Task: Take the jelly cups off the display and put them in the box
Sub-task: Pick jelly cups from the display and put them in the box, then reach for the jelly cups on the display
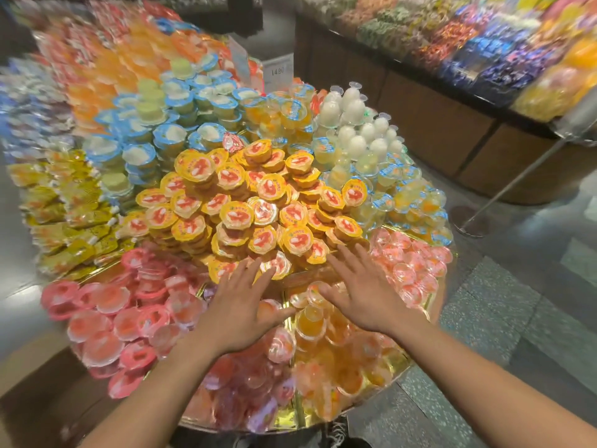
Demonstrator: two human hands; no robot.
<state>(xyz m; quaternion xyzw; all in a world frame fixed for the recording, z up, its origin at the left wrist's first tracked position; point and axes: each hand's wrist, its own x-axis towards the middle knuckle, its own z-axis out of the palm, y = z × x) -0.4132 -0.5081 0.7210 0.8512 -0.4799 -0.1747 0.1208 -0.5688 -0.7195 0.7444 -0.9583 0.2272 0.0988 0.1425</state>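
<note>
A round display (292, 421) with a gold-lined base is heaped with jelly cups sorted by colour. In its middle rises a mound of yellow-lidded cups (245, 205). Pink-lidded cups (109, 315) fill the near left, and clear orange cups (326, 321) lie nearest me. My left hand (239, 302) and my right hand (358, 292) both reach forward with fingers spread, their tips at the lower edge of the yellow mound. Neither hand holds a cup. No box is in view.
Blue-lidded cups (181, 130) and white egg-shaped jellies (358, 127) sit behind the mound, with a price sign (277, 72) further back. A second candy counter (468, 59) runs along the right. A metal stand (468, 221) rests on the tiled floor.
</note>
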